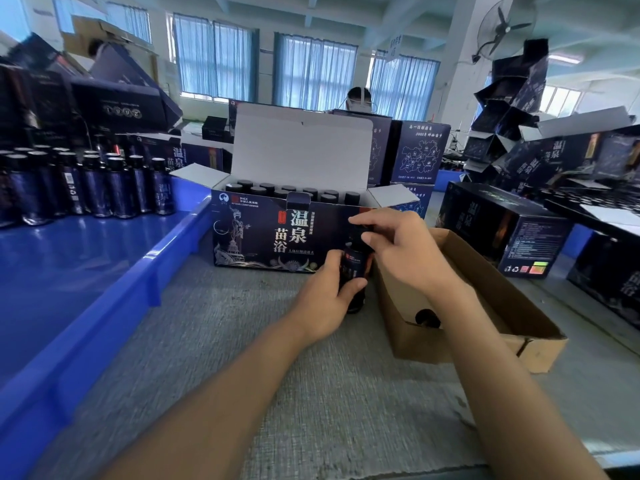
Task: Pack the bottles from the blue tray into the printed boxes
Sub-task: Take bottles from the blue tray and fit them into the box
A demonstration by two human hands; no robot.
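A dark printed box (263,233) stands open in front of me, its white lid up and several black-capped bottles inside. My left hand (327,299) grips the body of a dark bottle (355,271) held upright just in front of the box's right end. At the top of that bottle my right hand (398,247) pinches the cap with thumb and fingers. The blue tray (138,282) lies to the left, with several dark bottles (90,185) standing at its far end.
An open brown cardboard box (491,306) sits on the grey table right of my hands, something dark lying in it. Closed printed boxes (512,233) and a heap of empty ones fill the right side. Another person stands behind the open box.
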